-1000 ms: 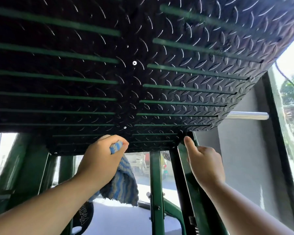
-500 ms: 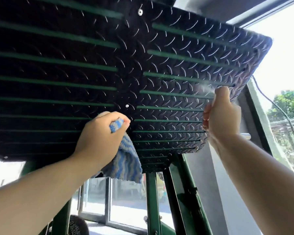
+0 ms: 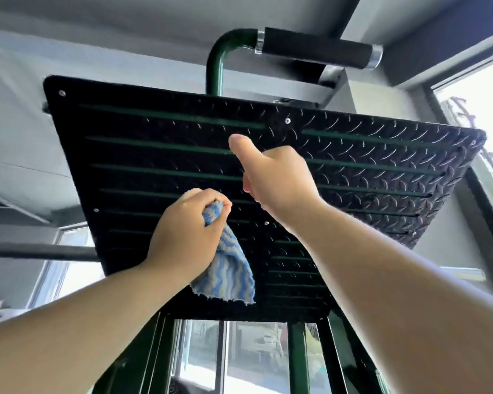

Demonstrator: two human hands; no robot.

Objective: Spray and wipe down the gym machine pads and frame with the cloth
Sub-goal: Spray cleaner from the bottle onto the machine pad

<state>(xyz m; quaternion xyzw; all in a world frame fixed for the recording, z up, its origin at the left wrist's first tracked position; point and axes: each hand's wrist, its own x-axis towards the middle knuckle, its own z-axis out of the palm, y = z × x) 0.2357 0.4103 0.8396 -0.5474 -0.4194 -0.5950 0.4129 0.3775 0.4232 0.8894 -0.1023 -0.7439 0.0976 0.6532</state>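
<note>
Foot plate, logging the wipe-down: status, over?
Left hand grips blue striped cloth up at checker plate. Right hand fingers curled, thumb out toward plate, nothing seen in it. No obstruction seen.

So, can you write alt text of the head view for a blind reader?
A person's left hand grips a blue striped cloth up at the black tread-plate platform of a green gym machine overhead. The right hand, thumb out, is raised beside it.

Right hand (image 3: 276,177) moved off plate (image 3: 154,155) edge to centre, thumb up.
</note>
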